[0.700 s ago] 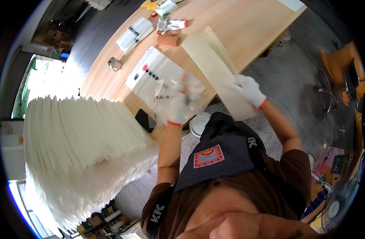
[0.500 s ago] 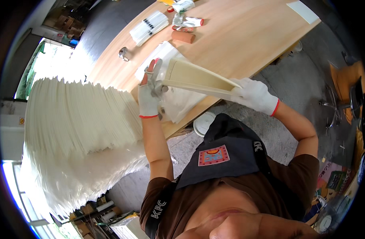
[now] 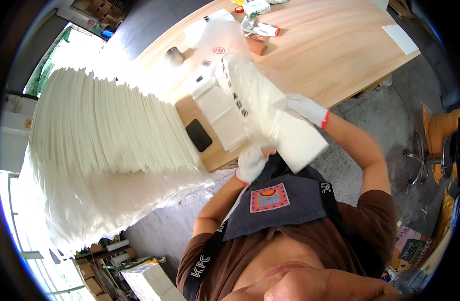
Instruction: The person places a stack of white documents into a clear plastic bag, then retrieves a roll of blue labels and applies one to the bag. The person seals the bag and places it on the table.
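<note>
I hold a flat white pack in a clear plastic bag [image 3: 260, 100] above the wooden worktop [image 3: 335, 55] edge. My gloved left hand [image 3: 251, 163] pinches its bottom; my gloved right hand [image 3: 306, 109] grips its side, so the bag stays stretched.

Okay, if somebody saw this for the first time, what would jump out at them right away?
First, the huge stack of white sheets towering on the left beside the wooden table. Next, mid-frame, the gloved left hand and right hand holding a clear plastic bag with a white folded pack at its lower end. A black phone lies on the table edge.
</note>
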Demonstrator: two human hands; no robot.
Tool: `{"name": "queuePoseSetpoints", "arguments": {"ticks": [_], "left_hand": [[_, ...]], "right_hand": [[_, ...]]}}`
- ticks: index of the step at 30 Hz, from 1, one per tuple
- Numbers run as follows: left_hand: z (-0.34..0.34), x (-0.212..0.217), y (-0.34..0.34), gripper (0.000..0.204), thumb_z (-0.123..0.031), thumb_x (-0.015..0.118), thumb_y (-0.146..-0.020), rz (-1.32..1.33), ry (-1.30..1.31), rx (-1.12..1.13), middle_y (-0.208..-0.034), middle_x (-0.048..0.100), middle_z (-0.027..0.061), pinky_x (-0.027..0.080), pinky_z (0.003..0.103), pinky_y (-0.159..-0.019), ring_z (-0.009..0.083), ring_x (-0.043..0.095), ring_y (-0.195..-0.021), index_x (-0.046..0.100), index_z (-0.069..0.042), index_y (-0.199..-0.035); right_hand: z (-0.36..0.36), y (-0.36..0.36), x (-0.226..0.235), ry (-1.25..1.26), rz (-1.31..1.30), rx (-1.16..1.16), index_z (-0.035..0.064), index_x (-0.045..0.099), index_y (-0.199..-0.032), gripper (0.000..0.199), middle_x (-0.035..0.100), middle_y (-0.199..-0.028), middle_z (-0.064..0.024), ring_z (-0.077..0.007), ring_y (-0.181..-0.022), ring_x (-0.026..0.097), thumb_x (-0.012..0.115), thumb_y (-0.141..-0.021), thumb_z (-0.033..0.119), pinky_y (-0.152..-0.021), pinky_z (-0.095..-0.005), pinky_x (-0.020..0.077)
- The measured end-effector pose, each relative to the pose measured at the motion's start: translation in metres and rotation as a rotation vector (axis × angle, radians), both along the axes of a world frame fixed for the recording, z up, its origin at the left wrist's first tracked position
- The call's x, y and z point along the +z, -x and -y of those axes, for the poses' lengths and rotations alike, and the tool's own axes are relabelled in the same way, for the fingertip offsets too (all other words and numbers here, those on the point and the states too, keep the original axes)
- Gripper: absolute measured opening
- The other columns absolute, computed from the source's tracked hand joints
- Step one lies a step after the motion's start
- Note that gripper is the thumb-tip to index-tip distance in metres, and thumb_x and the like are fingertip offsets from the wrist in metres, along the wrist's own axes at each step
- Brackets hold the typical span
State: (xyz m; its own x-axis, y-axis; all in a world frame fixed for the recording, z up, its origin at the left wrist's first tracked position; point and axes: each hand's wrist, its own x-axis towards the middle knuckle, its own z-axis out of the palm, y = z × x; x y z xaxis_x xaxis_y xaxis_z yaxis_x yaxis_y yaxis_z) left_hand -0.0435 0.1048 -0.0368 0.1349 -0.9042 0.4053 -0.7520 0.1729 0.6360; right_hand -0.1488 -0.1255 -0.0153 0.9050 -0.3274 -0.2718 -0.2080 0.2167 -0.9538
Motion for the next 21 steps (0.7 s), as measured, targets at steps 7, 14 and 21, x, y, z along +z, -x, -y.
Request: {"name": "queuePoseSetpoints", "arguments": {"ticks": [7,14,21], "left_hand": [[0.102,0.063,0.023,0.026,0.002,0.048,-0.079,0.006,0.061,-0.089,-0.083,0.063,0.0089,0.048,0.027,-0.060,0.0173,0.059,-0.063,0.062,-0.005,-0.100],[0.062,-0.031,-0.021,0.017,-0.002,0.056,-0.076,-0.422,-0.097,0.189,-0.079,0.063,0.0116,0.046,0.031,-0.058,0.0246,0.060,-0.066,0.062,-0.007,-0.091],[-0.021,-0.074,0.002,0.016,-0.005,0.063,-0.071,0.200,-0.082,0.295,-0.073,0.056,0.0091,0.045,0.035,-0.058,0.0250,0.055,-0.064,0.060,-0.009,-0.086]], "right_hand": [[-0.041,-0.075,-0.031,0.599,0.124,-0.544,0.0017,0.061,-0.101,0.030,0.062,-0.096,-0.0081,-0.0217,-0.088,0.059,0.060,-0.078,0.020,-0.078,-0.0315,0.0473],[-0.087,0.016,-0.048,1.454,0.401,-0.242,0.0080,0.055,-0.098,0.035,0.057,-0.097,-0.0096,-0.0273,-0.091,0.054,0.066,-0.065,0.017,-0.081,-0.0380,0.0430],[-0.058,0.046,-0.080,1.262,-0.664,-0.001,0.0074,0.053,-0.091,0.023,0.063,-0.074,-0.0123,-0.0307,-0.066,0.062,0.052,-0.077,0.025,-0.056,-0.0411,0.0474]]}}
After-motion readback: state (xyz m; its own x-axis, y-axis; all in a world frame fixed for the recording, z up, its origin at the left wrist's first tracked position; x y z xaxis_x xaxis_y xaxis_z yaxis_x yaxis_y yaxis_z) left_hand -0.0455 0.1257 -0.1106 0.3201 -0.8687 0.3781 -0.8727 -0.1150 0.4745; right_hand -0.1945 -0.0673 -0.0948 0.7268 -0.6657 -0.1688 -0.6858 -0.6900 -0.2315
